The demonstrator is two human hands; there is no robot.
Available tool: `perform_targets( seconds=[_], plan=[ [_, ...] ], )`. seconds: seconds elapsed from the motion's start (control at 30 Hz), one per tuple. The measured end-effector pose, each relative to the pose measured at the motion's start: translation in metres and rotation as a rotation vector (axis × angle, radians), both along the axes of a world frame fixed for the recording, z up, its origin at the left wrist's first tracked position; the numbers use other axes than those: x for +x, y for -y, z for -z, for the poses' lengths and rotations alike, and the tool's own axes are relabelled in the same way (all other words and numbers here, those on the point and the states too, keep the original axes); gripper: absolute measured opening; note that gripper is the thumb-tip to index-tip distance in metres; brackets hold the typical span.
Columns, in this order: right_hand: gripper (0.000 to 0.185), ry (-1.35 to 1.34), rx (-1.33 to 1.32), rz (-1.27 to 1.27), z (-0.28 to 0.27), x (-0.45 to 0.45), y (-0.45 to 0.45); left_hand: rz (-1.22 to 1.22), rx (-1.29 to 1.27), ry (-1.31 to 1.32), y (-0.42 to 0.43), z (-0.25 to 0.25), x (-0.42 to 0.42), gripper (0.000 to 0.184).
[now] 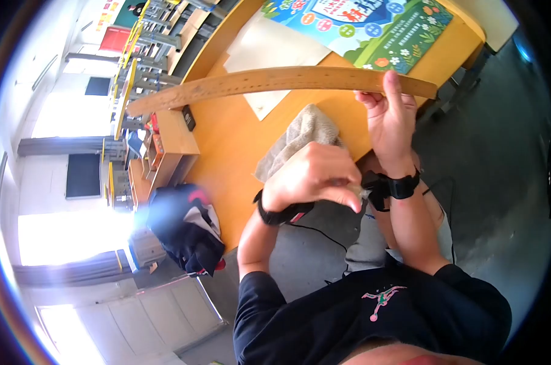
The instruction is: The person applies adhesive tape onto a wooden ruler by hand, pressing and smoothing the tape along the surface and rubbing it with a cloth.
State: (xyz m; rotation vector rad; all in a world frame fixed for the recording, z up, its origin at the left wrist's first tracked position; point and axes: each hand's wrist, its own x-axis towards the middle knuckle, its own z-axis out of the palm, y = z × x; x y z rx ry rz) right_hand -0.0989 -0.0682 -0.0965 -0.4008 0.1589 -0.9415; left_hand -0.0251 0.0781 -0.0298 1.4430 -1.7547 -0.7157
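A long brown wooden ruler (257,81) with small dark marks stretches across the view above the desk, looking bowed through the lens. My right hand (392,118) grips it near its right end, thumb on the near face and fingers curled behind. Lower down, my left hand (318,176) is closed, its thumb pointing right. A small pale, frayed bit (365,193) shows by that thumb, too little to name. A bunched beige-grey cloth (306,131) lies right behind the left hand at the desk edge; whether the fist holds part of it is hidden.
The yellow-orange desk (218,146) carries pale paper sheets (275,52), a colourful poster (373,30) and a wooden organiser (178,137). Dark clothing (193,231) is heaped at its left side. A black cable (318,234) runs over the grey floor. Other desks stand beyond.
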Motion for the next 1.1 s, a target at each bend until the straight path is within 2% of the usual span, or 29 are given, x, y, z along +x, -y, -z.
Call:
perform_targets(
  seconds=[0.1,0.17,0.3,0.33,0.4,0.43,0.5,0.53,0.6,0.63,0.7,0.73,0.8,0.83,0.9,0.93,1.0,1.1],
  plan=[
    [0.026,0.036,-0.024,0.001,0.001,0.002,0.002,0.127,-0.024,0.227,0.002,-0.019,-0.014,0.038],
    [0.027,0.032,-0.014,0.002,0.003,0.0,0.005,0.126,-0.058,0.305,-0.004,-0.03,-0.034,0.038],
    [0.032,0.062,0.032,-0.026,0.009,0.001,0.004,0.195,0.246,0.157,-0.04,-0.02,-0.07,0.025],
    [0.036,0.091,-0.004,-0.052,0.01,0.0,0.004,0.197,0.255,0.159,-0.05,-0.011,-0.078,0.025],
    [0.039,0.122,-0.038,-0.069,0.01,-0.002,0.005,0.033,0.479,0.019,-0.072,0.017,-0.091,0.018],
    [0.039,0.157,-0.006,-0.084,0.006,-0.002,0.003,0.038,0.484,0.02,-0.085,0.035,-0.097,0.018],
    [0.039,0.194,0.03,-0.092,0.007,-0.004,0.003,-0.254,0.669,0.136,-0.117,0.078,-0.106,0.024],
    [0.037,0.233,0.011,-0.118,0.011,-0.004,0.004,-0.251,0.675,0.138,-0.133,0.096,-0.111,0.024],
    [0.036,0.272,-0.004,-0.145,0.014,-0.005,0.004,-0.522,0.792,0.352,-0.161,0.127,-0.121,0.031],
    [0.036,0.256,-0.037,-0.154,0.013,-0.006,0.004,-0.522,0.797,0.353,-0.171,0.137,-0.124,0.031],
    [0.036,0.241,-0.066,-0.164,0.013,-0.006,0.004,-0.729,0.676,0.378,-0.188,0.155,-0.128,0.034],
    [0.036,0.225,-0.087,-0.16,0.014,-0.006,0.004,-0.731,0.682,0.38,-0.194,0.165,-0.126,0.034],
    [0.036,0.214,-0.103,-0.163,0.014,-0.006,0.002,-0.906,0.453,0.423,-0.201,0.174,-0.124,0.03],
    [0.037,0.207,-0.08,-0.155,0.012,-0.006,0.002,-0.913,0.456,0.428,-0.204,0.173,-0.125,0.03],
    [0.038,0.205,-0.056,-0.149,0.012,-0.006,0.002,-1.084,0.63,0.209,-0.205,0.168,-0.125,0.021],
    [0.038,0.228,-0.056,-0.149,0.012,-0.006,0.002,-1.083,0.63,0.213,-0.203,0.164,-0.124,0.021],
    [0.038,0.247,-0.054,-0.143,0.014,-0.007,0.003,-1.106,0.674,0.459,-0.198,0.159,-0.121,0.014],
    [0.038,0.287,-0.03,-0.148,0.015,-0.007,0.005,-1.126,0.553,0.537,-0.203,0.17,-0.114,0.02]
  ],
)
